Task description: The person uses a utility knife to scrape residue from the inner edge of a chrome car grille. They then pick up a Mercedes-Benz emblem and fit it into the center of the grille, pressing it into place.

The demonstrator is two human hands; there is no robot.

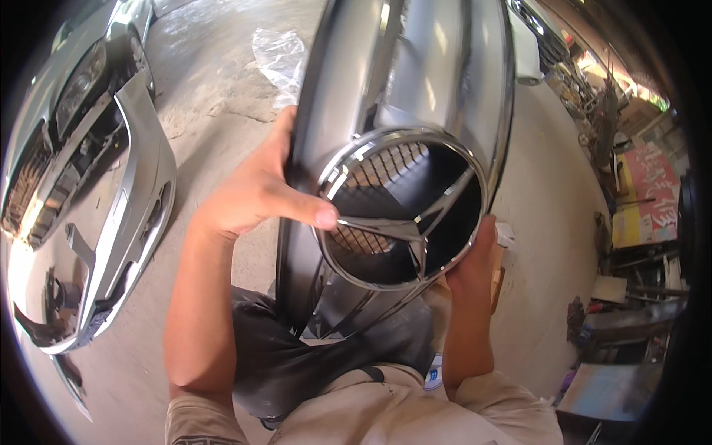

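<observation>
A silver and black car grille (445, 67) stands lengthwise in front of me, its lower end between my legs. On it sits a large round chrome emblem (417, 226) with three spokes, and dark mesh shows behind part of it. My left hand (259, 193) grips the grille's left edge. Its thumb lies across the front onto the emblem's left rim, while the other fingers are mostly hidden behind the grille. At the emblem's lower right, my right hand (473, 256) is closed round the grille's right side. Its fingertips are hidden.
A detached silver bumper (137, 245) lies on the concrete floor at left, before a car (81, 96) with its front opened up. Clear plastic film (278, 63) lies beyond the grille. Along the right stand piled scrap parts (630, 322) and a red and yellow board (645, 193).
</observation>
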